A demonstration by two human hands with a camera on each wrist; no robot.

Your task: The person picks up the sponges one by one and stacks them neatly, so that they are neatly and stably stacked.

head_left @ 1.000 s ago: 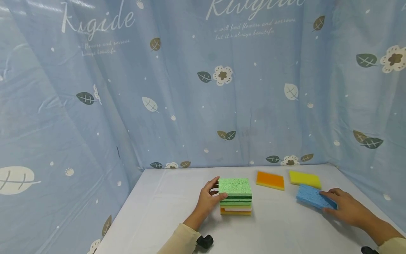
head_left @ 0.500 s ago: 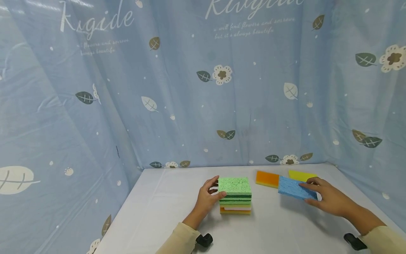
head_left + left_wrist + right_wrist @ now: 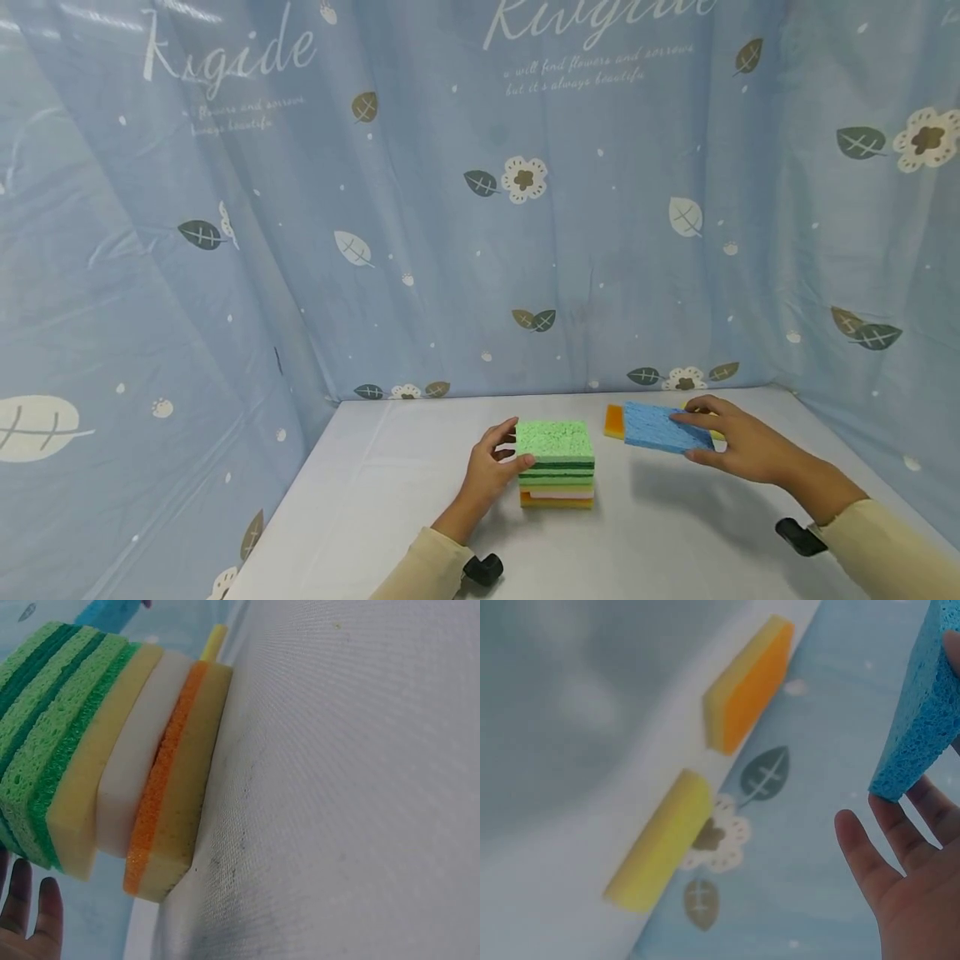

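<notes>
A stack of sponges (image 3: 555, 462) stands on the white table, with light green ones (image 3: 67, 712) on top, then a yellow and a white one (image 3: 139, 765), and an orange-and-yellow one (image 3: 176, 787) lowest. My left hand (image 3: 487, 477) rests at its left side, thumb over the front face and relaxed fingers by the back left corner. Right of the stack, my right hand (image 3: 750, 442) pinches a blue sponge (image 3: 660, 427) by its right end, above the table. In the right wrist view the blue sponge (image 3: 919, 712) tilts between thumb and fingers.
An orange sponge (image 3: 754, 686) and a yellow sponge (image 3: 660, 844) lie at the back right of the table (image 3: 375, 500), partly hidden behind the blue one in the head view. A blue patterned curtain (image 3: 435, 250) hangs along the table's back and sides.
My right hand has lifted the blue sponge and carried it left and back, towards the stack, across the orange sponge in view. The left hand and stack have stayed in place.
</notes>
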